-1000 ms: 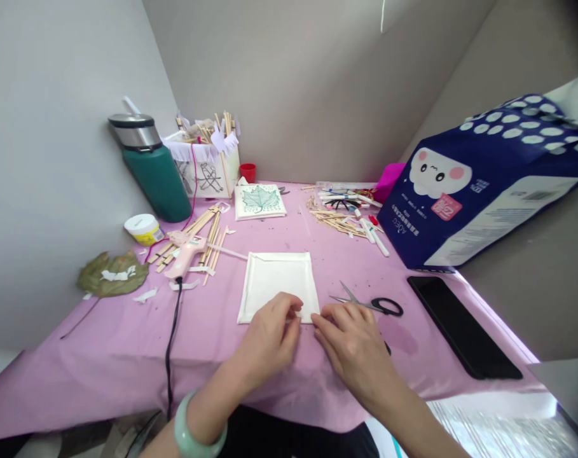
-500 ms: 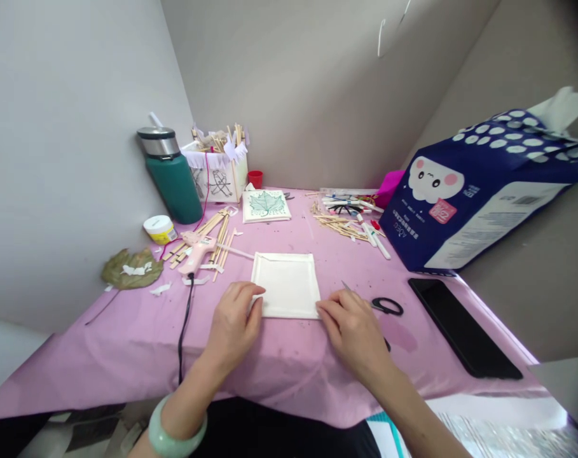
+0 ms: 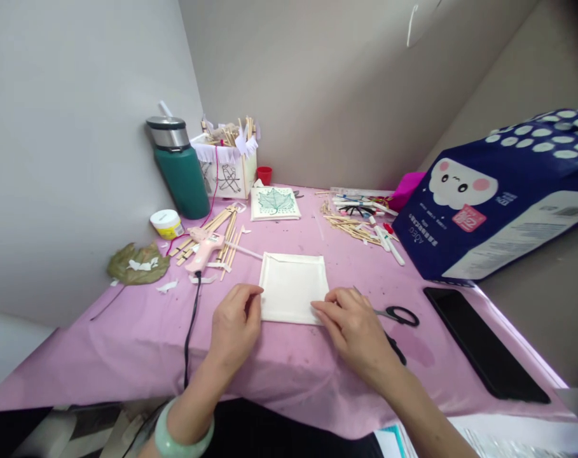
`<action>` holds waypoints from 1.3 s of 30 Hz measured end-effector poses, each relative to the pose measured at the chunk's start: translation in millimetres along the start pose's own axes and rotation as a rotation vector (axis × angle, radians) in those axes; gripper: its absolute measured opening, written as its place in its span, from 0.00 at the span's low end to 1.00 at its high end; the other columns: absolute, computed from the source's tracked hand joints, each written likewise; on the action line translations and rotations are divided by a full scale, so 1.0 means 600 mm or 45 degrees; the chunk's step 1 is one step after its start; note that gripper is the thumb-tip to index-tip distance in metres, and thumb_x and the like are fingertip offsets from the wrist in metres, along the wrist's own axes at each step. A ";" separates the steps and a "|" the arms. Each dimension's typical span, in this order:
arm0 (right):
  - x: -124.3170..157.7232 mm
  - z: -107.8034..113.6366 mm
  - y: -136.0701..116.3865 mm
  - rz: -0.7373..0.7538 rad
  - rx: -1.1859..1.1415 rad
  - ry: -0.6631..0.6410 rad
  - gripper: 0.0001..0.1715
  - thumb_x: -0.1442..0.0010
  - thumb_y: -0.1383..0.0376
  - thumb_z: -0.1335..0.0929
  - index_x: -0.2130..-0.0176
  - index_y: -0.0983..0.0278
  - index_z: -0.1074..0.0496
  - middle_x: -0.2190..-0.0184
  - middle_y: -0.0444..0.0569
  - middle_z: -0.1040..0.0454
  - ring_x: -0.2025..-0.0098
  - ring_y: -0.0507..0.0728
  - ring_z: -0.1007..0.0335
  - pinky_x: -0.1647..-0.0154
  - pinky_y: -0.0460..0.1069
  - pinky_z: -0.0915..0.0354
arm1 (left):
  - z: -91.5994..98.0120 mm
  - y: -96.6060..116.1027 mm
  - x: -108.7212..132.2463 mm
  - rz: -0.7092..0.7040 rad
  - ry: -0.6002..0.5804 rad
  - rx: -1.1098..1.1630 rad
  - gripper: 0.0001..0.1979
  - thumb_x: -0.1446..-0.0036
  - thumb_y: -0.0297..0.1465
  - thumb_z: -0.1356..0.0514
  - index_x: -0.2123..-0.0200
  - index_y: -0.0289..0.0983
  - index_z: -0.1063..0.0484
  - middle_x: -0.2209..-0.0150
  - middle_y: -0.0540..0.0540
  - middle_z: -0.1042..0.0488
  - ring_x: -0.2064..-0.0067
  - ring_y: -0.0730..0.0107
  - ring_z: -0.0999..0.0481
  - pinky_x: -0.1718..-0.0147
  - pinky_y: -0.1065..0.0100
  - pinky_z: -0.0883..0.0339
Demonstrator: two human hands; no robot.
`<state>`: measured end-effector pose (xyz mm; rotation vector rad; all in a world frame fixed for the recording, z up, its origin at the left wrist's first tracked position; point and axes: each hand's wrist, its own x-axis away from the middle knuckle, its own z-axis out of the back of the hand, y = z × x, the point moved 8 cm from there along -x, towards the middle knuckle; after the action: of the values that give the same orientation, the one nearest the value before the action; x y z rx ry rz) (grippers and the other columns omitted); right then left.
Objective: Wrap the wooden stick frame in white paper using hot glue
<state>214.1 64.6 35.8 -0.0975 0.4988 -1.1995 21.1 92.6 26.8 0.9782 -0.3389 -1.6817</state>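
A white fabric-covered square panel (image 3: pixel 293 286) with folded-over edges lies flat near the front of the pink-covered table. My left hand (image 3: pixel 238 316) is closed at its left edge, thumb and forefinger close together. At the lower right corner, my right hand (image 3: pixel 353 324) grips the panel, its fingertips resting on the top face. Beyond the upper left corner is a pink hot glue gun (image 3: pixel 207 247), with a clear glue stick reaching toward the panel. Scissors (image 3: pixel 400 316) with black handles lie partly under my right hand.
Further back stand a green bottle (image 3: pixel 181 181), a box of sticks (image 3: pixel 226 168) and a leaf-printed panel (image 3: pixel 275 203). A dried leaf (image 3: pixel 138 266) lies left. Markers (image 3: pixel 388 240), a phone (image 3: pixel 484 343) and a large blue tissue pack (image 3: pixel 489 216) are on the right.
The view has shifted, so everything sits a little further right. My right fingertips have moved inward over the panel's corner. My left hand stays at the left edge.
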 end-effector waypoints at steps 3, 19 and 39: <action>-0.010 -0.017 -0.019 0.064 0.016 -0.111 0.11 0.36 0.67 0.37 0.60 0.59 0.25 0.65 0.48 0.32 0.62 0.56 0.40 0.61 0.52 0.45 | 0.001 -0.005 0.000 0.028 0.016 0.015 0.07 0.42 0.27 0.47 0.64 0.38 0.29 0.65 0.48 0.26 0.63 0.67 0.26 0.62 0.67 0.35; -0.037 -0.052 -0.125 0.299 -0.012 -0.200 0.09 0.37 0.68 0.37 0.60 0.63 0.28 0.62 0.50 0.28 0.59 0.57 0.37 0.57 0.52 0.42 | -0.009 -0.061 0.009 0.417 0.047 0.473 0.08 0.41 0.33 0.46 0.61 0.37 0.31 0.70 0.49 0.26 0.70 0.70 0.24 0.69 0.69 0.31; -0.183 -0.053 0.051 -0.102 0.310 -0.023 0.10 0.38 0.70 0.38 0.63 0.63 0.27 0.62 0.53 0.27 0.57 0.60 0.36 0.59 0.52 0.47 | -0.085 -0.007 -0.183 -0.124 -0.419 -0.586 0.10 0.49 0.21 0.47 0.66 0.33 0.27 0.65 0.36 0.27 0.57 0.53 0.27 0.61 0.59 0.36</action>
<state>197.6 181.6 32.7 0.0804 0.3326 -1.3282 62.0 205.9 39.6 0.3835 -0.1068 -1.9001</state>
